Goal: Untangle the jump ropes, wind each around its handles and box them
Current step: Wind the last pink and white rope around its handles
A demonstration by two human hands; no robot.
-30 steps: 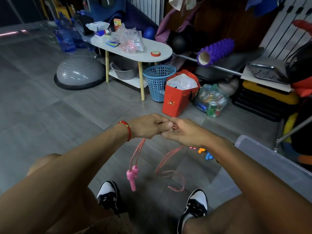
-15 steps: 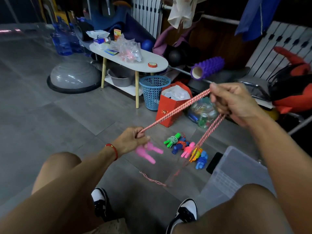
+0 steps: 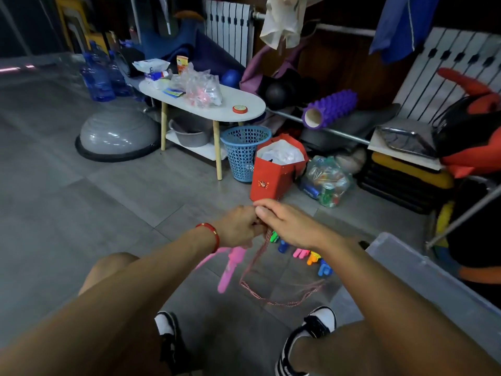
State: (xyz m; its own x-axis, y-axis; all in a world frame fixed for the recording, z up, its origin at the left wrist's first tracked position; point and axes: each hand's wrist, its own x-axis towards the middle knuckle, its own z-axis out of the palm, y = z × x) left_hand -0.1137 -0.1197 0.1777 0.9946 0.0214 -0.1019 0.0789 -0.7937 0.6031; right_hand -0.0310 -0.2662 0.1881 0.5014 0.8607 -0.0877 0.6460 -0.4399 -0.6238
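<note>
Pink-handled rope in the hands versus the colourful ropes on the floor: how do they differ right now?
The pink-handled rope hangs loose from the left hand and right hand, cord trailing in a slack loop; the floor ropes lie set down, untouched. Their handles are green, blue, pink and orange; its handles are pink only. Both remain outside the clear box.

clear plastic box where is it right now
In the head view the clear plastic box sits on the floor at the lower right, just beyond the right forearm, right of the wound ropes.
</note>
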